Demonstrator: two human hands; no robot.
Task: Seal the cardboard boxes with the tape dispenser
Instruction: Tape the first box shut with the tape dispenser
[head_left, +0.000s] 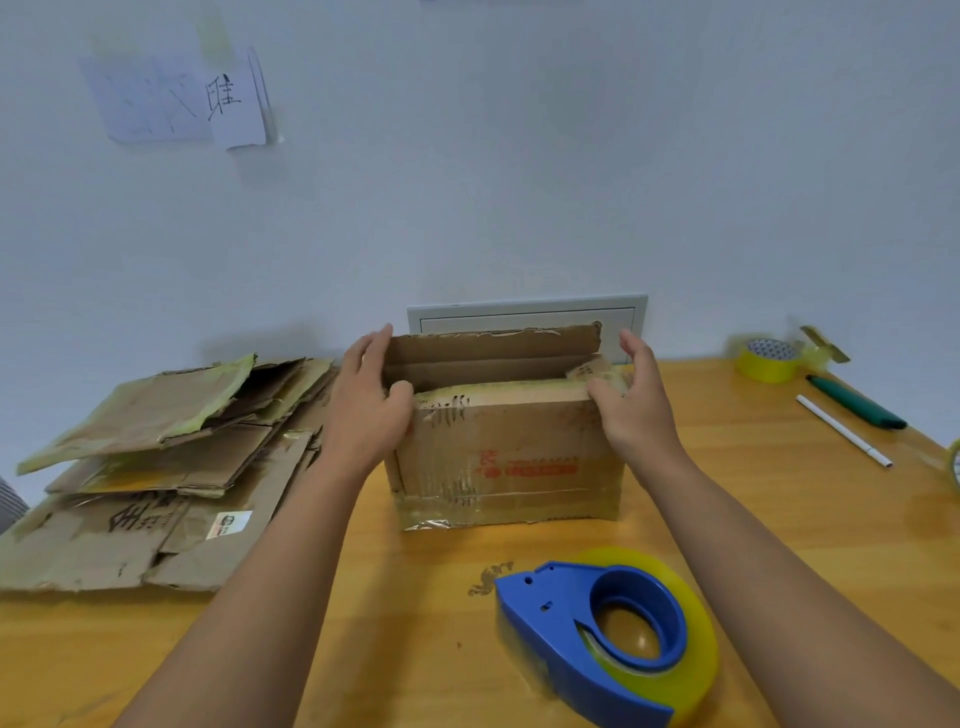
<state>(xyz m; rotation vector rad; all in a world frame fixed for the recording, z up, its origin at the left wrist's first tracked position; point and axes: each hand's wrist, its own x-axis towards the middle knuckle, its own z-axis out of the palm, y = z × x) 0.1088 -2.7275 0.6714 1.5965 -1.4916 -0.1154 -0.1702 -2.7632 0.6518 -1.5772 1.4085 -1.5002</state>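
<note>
Tape roll (955, 464) cut off at right edge. Box (506, 452) interior hidden behind its near wall. Wall paper (179, 98) writing mostly blurred.

box between the hands (506, 452): brown, red print
dispenser nearer than the hands (587, 623): blue, yellowish tape
table (415, 623): orange-yellow wood
roll beyond the right hand (769, 361): yellow
</note>
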